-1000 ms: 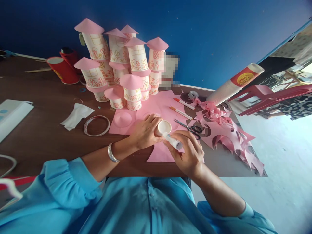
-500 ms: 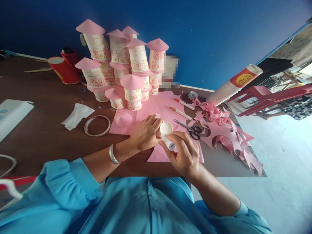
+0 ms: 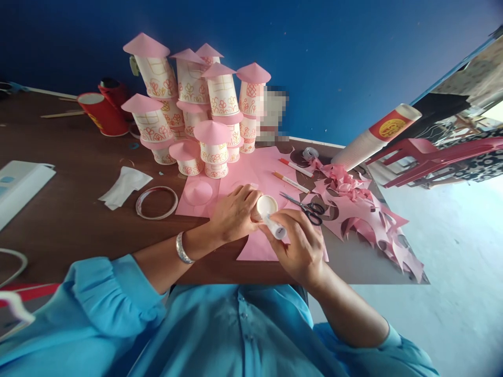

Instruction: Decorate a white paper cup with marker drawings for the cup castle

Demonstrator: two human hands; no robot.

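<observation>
My left hand point(image 3: 237, 212) is wrapped round a small paper cup point(image 3: 266, 204), its round end facing up. In my right hand point(image 3: 301, 243) is a white glue bottle point(image 3: 276, 229), tilted with its narrow end at the cup's near rim. My fingers hide part of both. Beneath lies a pink paper sheet point(image 3: 251, 248), with a pink paper cone point(image 3: 198, 192) to the left. Scissors point(image 3: 312, 210) with dark handles lie just right of the cup. Behind stand several stacked paper cups point(image 3: 149, 128) with drawn flowers and pink cone roofs point(image 3: 212, 132).
A tape roll point(image 3: 156, 202) and a white cloth point(image 3: 126, 187) lie left. Two markers point(image 3: 291, 182) rest near pink paper scraps point(image 3: 369, 214) on the right. A long cup stack point(image 3: 377, 137) leans behind them. A red cup point(image 3: 98, 114) stands at back left; a pink chair point(image 3: 416, 157) is beyond the table.
The glue bottle and my right hand have shifted slightly to the right along the cup's rim. My left hand still holds the cup almost in place.
</observation>
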